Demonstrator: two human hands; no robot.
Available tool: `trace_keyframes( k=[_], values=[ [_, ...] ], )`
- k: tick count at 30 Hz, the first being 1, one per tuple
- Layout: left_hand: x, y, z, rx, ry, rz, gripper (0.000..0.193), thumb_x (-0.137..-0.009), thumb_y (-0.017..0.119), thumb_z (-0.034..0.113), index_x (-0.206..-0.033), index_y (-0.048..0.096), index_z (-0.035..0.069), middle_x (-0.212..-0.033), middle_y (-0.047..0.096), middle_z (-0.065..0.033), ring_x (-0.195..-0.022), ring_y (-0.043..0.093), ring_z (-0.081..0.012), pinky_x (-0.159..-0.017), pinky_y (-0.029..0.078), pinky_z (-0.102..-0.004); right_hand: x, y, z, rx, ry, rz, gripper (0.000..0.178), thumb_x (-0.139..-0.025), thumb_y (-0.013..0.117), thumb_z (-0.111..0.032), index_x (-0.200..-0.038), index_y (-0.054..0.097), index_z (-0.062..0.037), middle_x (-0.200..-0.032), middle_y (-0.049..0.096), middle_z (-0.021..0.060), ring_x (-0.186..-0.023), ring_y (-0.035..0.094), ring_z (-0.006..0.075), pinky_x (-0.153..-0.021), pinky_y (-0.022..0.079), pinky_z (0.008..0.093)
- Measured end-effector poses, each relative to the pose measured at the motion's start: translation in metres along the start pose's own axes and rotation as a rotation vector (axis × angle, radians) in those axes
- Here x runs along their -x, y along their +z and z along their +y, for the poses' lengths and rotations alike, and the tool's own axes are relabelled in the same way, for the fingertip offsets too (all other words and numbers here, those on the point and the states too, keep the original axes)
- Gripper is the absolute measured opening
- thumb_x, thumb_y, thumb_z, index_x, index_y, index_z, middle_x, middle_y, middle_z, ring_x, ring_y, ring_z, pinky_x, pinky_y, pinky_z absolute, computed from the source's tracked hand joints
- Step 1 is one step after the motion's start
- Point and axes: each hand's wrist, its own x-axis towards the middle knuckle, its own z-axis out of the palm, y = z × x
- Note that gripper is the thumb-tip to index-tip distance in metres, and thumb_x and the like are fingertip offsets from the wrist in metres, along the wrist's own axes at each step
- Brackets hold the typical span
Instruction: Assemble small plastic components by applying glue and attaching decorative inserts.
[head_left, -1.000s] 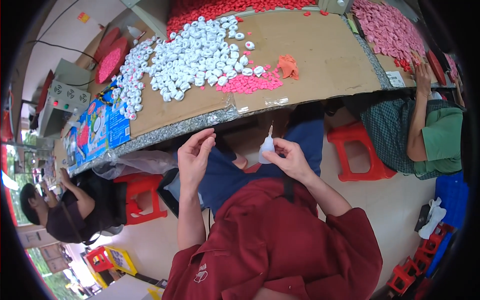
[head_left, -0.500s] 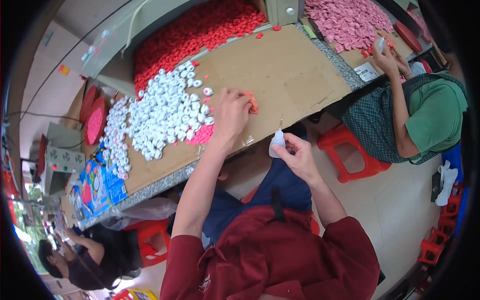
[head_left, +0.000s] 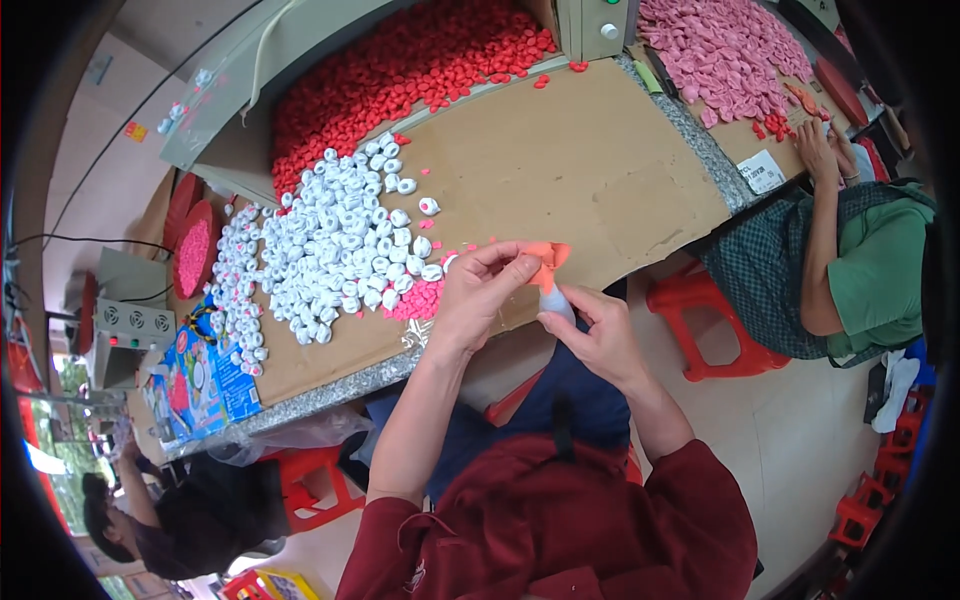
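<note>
My left hand point(head_left: 487, 297) is closed, pinching a small soft orange piece point(head_left: 550, 262) over the front edge of the table. Just below that piece, my right hand point(head_left: 606, 340) grips a small white squeeze bottle point(head_left: 557, 303). Its thin needle tip, seen earlier, is hidden by the orange piece, so I cannot tell whether they touch. To the left of my hands lies a heap of small white rounded pieces with openings point(head_left: 340, 240). Tiny pink pieces point(head_left: 416, 300) are gathered beside my left wrist. Both hands are above my lap, near the cardboard sheet point(head_left: 560, 150).
Red pieces point(head_left: 400, 70) fill a grey machine's opening at the back. A co-worker in green point(head_left: 880, 250) sits at right by a pink heap point(head_left: 725, 50), near a red stool point(head_left: 715, 330). Another person point(head_left: 190, 510) sits at lower left. A granite edge point(head_left: 330, 376) borders the table.
My left hand has lifted the orange piece off the cardboard and brought it toward me, to the bottle. The bottle's tip has gone behind the piece. The co-worker's hands at right have lowered.
</note>
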Motion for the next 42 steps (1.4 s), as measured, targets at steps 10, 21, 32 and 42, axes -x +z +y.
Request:
trace_keyframes(
  k=[10, 21, 32, 42],
  values=[
    [-0.031, -0.009, 0.046, 0.055, 0.512, 0.177, 0.016, -0.087, 0.052, 0.008, -0.095, 0.061, -0.002, -0.087, 0.063, -0.0063, -0.074, 0.058, -0.0105, -0.069, 0.044, -0.021, 0.013, -0.024, -0.047, -0.022, 0.196, -0.011, 0.027, -0.076, 0.066, -0.011, -0.1, 0.061, 0.0003, -0.068, 0.057, -0.0014, -0.054, 0.042, 0.003, -0.049, 0.035, 0.0182],
    [-0.04, -0.01, -0.001, -0.867, 0.78, 0.303, 0.023, -0.076, 0.053, 0.001, -0.097, 0.06, -0.003, -0.093, 0.06, -0.0168, -0.095, 0.053, -0.0327, -0.084, 0.042, -0.0389, 0.018, -0.014, -0.023, -0.246, 0.196, 0.043, 0.025, -0.083, 0.056, -0.003, -0.107, 0.055, 0.0054, -0.089, 0.058, 0.0019, -0.08, 0.054, 0.0076, -0.073, 0.044, 0.022],
    [0.064, -0.163, 0.091, -0.806, 0.512, 0.787, 0.017, -0.078, 0.065, 0.017, -0.081, 0.066, 0.0, -0.06, 0.06, -0.0044, -0.054, 0.052, -0.0066, -0.05, 0.041, -0.0234, -0.022, 0.017, -0.019, -0.257, 0.069, -0.091, 0.033, -0.086, 0.056, -0.01, -0.115, 0.05, 0.0042, -0.098, 0.058, 0.0075, -0.09, 0.054, 0.0132, -0.081, 0.042, 0.0269],
    [-0.03, -0.416, 0.152, -1.495, 0.648, 0.976, 0.012, -0.075, 0.058, 0.011, -0.081, 0.065, 0.002, -0.076, 0.064, -0.0139, -0.074, 0.062, -0.029, -0.064, 0.048, -0.0385, -0.053, 0.081, -0.047, -0.166, 0.154, -0.122, 0.027, -0.077, 0.059, -0.003, -0.103, 0.054, 0.0068, -0.089, 0.056, 0.0055, -0.081, 0.052, 0.011, -0.072, 0.043, 0.0247]
  ],
)
